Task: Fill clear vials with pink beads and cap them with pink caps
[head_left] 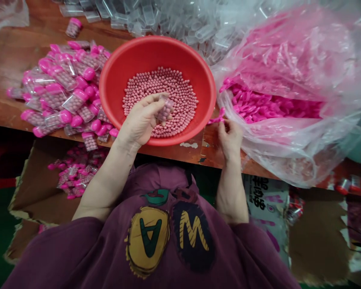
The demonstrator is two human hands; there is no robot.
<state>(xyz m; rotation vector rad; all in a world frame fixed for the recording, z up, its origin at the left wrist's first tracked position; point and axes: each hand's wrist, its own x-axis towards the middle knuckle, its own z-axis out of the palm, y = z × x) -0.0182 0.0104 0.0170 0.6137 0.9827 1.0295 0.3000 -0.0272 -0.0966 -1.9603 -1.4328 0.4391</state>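
Note:
Over the red basin (111,68) my left hand (142,116) grips a small clear plastic bottle (165,108) filled with pink beads. Loose pink beads (180,92) cover the basin's bottom. To the right of the basin, at the table's front edge, the fingers of my right hand (230,136) are closed on a bright pink cap (219,116). That hand is beside the mouth of a clear plastic bag (303,156), where many more pink caps (258,104) lie. I cannot make out the cap's exact shape.
Left of the basin, capped bead-filled bottles (63,92) are heaped, and one (74,27) lies apart behind them. Clear uncapped bottles (168,20) pile along the back. Below the table edge, a cardboard box (33,184) holds more filled bottles.

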